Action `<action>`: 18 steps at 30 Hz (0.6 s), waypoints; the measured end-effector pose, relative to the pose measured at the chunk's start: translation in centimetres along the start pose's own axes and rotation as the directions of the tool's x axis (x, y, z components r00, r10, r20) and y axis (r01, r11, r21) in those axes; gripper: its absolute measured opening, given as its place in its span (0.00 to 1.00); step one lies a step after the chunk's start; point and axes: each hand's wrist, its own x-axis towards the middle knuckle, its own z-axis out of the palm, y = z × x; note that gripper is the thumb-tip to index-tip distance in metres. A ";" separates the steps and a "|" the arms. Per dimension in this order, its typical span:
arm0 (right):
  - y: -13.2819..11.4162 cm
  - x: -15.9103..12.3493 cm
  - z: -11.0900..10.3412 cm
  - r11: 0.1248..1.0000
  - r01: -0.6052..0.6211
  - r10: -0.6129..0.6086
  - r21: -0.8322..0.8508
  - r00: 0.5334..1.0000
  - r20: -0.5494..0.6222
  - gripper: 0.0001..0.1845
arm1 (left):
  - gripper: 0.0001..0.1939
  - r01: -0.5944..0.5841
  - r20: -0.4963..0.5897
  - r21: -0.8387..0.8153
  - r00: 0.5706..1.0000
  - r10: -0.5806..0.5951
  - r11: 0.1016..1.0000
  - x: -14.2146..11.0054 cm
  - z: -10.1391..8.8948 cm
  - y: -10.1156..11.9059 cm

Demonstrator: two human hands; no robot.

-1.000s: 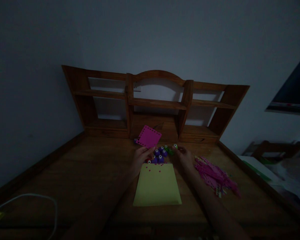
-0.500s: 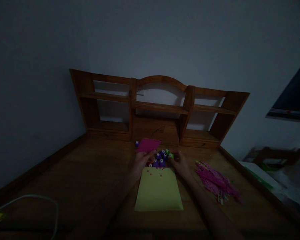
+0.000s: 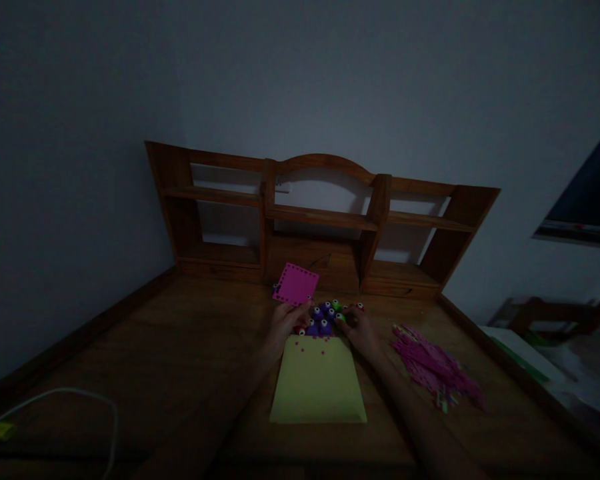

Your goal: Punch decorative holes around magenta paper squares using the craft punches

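Note:
My left hand [image 3: 283, 322] pinches a pink paper square [image 3: 296, 284] with punched holes along its edges and holds it up over the desk. My right hand [image 3: 359, 327] is curled among a cluster of small craft punches [image 3: 324, 319], purple, green and red; it seems to grip a red one [image 3: 359, 307], though the dim light leaves this unsure. A yellow paper sheet [image 3: 319, 383] lies flat in front of both hands, dotted with tiny pink punched bits near its far edge.
A pile of pink paper strips [image 3: 433, 365] lies to the right on the wooden desk [image 3: 155, 360]. A wooden shelf unit [image 3: 320, 220] stands at the back. A white cable [image 3: 55, 407] loops at the left front. The room is very dark.
The pink square, tilted flat half a second ago, is raised upright again. My right hand has shifted slightly among the punches, from a green one to a red one.

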 end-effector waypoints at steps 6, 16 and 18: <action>-0.1 0.0 -0.1 0.998 -0.002 0.003 -0.068 1.000 0.015 0.12 | 0.20 -0.012 0.061 0.049 0.998 0.009 0.999 0.0 0.1 0.1; -0.4 0.0 -0.5 0.999 -0.004 0.006 -0.039 0.999 0.040 0.10 | 0.23 0.032 0.153 -0.058 0.988 -0.023 0.998 -0.3 0.3 0.3; -0.5 0.1 -0.4 1.000 -0.007 0.008 -0.027 1.000 0.022 0.10 | 0.24 0.074 0.143 -0.098 0.988 -0.059 0.992 -0.2 0.2 0.3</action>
